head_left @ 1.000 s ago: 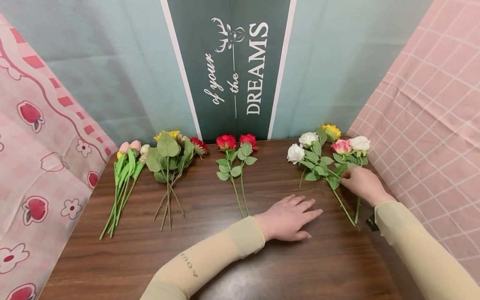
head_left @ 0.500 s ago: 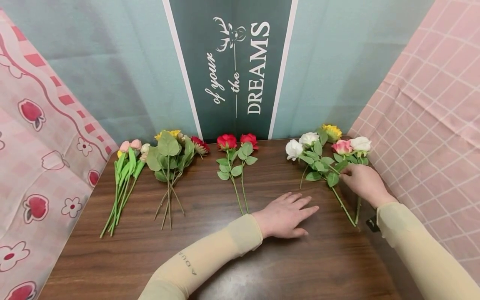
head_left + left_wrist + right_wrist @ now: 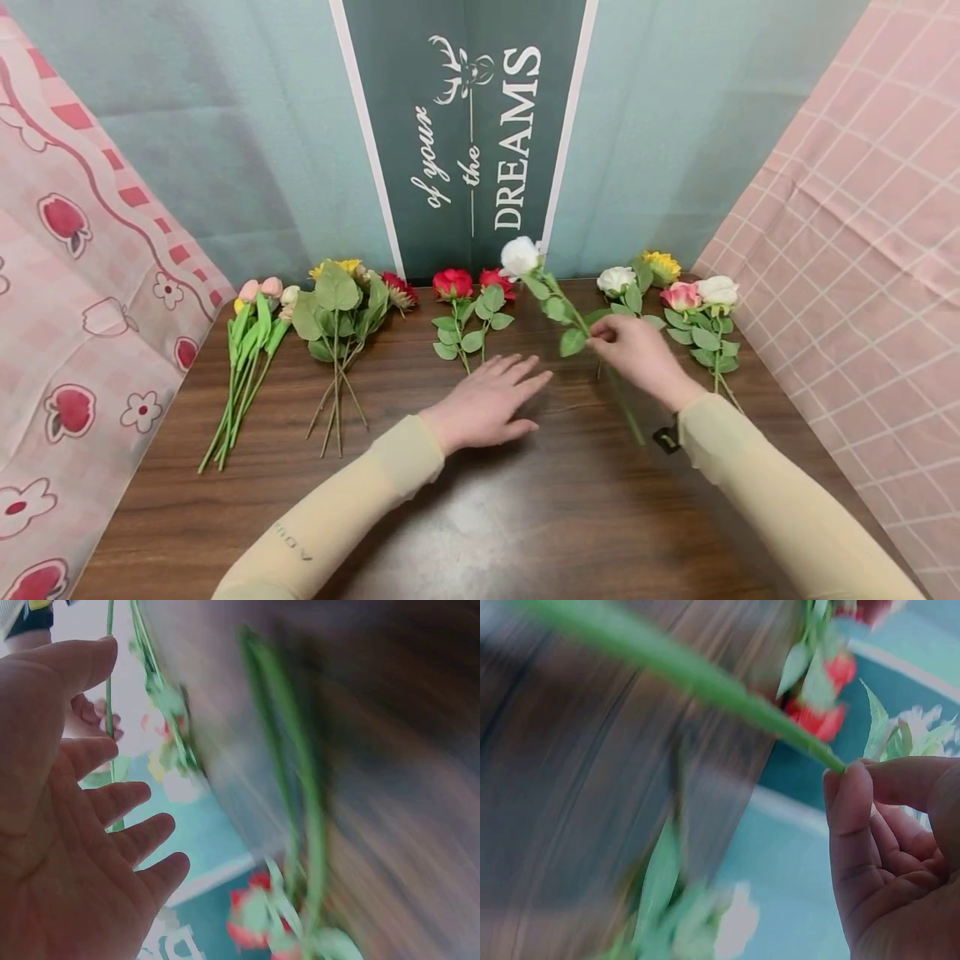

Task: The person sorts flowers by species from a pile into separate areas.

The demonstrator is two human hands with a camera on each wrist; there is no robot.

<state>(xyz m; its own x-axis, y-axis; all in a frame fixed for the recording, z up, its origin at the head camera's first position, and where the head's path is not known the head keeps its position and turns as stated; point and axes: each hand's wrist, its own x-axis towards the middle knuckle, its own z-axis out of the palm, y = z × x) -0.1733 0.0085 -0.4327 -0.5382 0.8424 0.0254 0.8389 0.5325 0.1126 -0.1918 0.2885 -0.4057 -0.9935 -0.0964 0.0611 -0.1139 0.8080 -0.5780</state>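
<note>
My right hand (image 3: 626, 346) pinches the green stem of a white rose (image 3: 521, 255) and holds it raised above the wooden table (image 3: 525, 517), its bloom tilted up to the left. The right wrist view shows that stem (image 3: 705, 682) caught between thumb and fingers (image 3: 851, 802). My left hand (image 3: 491, 400) hovers flat over the table with fingers straight, just below two red roses (image 3: 472, 287); its palm (image 3: 67, 825) fills the left wrist view. Both wrist views are blurred.
Right of my hand lie a white rose (image 3: 617, 279), a yellow flower (image 3: 660, 265), and a pink and white pair (image 3: 701, 293). At the left lie tulips (image 3: 251, 350) and a leafy bunch (image 3: 341, 304). Patterned cloth walls stand on both sides.
My right hand lifted one white rose out of the right-hand pile and carried it left and upward. My left hand slid left toward the red roses.
</note>
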